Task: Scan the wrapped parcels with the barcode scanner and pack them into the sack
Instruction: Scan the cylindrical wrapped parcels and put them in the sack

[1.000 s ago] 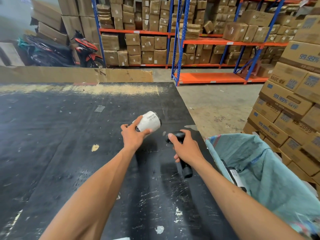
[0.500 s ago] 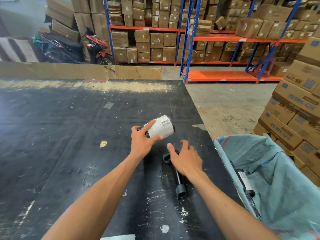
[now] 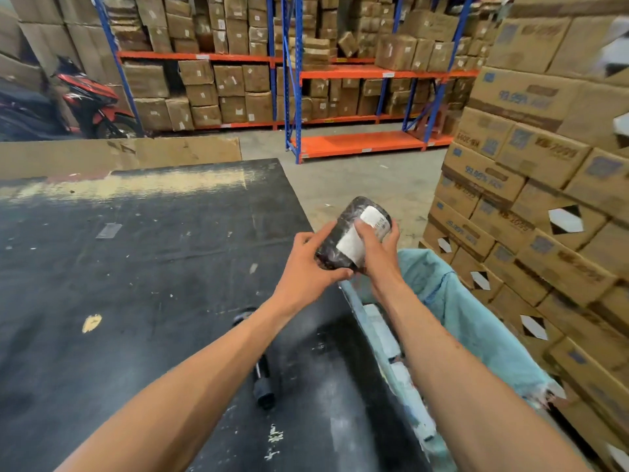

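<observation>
Both your left hand (image 3: pixel 308 267) and right hand (image 3: pixel 376 253) clasp the wrapped parcel (image 3: pixel 354 233) above the table edge, just beside the sack (image 3: pixel 476 321). Carry it over the opening and lower it before letting go; the scanner (image 3: pixel 262 379) lies on the table (image 3: pixel 136 267).

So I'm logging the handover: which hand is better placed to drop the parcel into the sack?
The right hand. It grips the parcel on the side nearest the sack, its forearm already above the opening. The left hand holds it from the table side.
</observation>
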{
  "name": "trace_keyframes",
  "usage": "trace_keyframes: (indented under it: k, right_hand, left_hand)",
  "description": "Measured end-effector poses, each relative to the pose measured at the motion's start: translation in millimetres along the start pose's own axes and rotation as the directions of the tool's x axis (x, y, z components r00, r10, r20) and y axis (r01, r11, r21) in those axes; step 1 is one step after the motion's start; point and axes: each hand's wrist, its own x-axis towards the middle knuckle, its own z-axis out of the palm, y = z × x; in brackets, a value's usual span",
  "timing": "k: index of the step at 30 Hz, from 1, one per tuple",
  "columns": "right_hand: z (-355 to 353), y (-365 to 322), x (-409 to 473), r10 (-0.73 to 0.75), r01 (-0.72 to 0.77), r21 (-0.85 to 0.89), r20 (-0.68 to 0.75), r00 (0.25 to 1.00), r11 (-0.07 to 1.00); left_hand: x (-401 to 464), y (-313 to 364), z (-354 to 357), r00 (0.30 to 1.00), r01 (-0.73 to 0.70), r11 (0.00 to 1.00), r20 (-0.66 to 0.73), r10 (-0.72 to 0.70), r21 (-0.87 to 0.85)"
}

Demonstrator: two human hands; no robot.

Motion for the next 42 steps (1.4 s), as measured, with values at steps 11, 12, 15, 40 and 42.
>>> trace_keyframes:
  k: [11, 12, 15, 40, 42]
  right_hand:
    - [-191.3, 50.0, 63.5, 0.182, -0.15, -0.755, -0.042, 0.982, 0.638]
    - [-202.5, 65.4, 62.8, 0.232, -0.156, -0.82, -0.029, 0.972, 0.55]
    - [-228.5, 110.1, 60.4, 0.39, -0.157, -0.937, -0.024, 0.92, 0.312]
    - [-250.7, 277.3, 91.8, 0.644, -0.259, -0.957, -0.119, 0.756, 0.128]
    - [-252.5, 279.2, 93.8, 0.642, -0.264, -0.956, -0.123, 0.757, 0.128]
  left_hand:
    - [47.6, -56.0, 144.2, 0.965, 0.192, 0.828, 0.052, -0.257, 0.527]
    - [47.0, -65.8, 154.9, 0.959, 0.216, 0.784, 0.024, -0.282, 0.582]
    - [40.7, -90.4, 179.3, 0.941, 0.26, 0.634, -0.042, -0.337, 0.729]
    - [41.4, -109.5, 174.4, 0.881, 0.445, 0.451, -0.288, -0.376, 0.774]
    - [41.8, -109.7, 173.5, 0.883, 0.441, 0.466, -0.278, -0.379, 0.767]
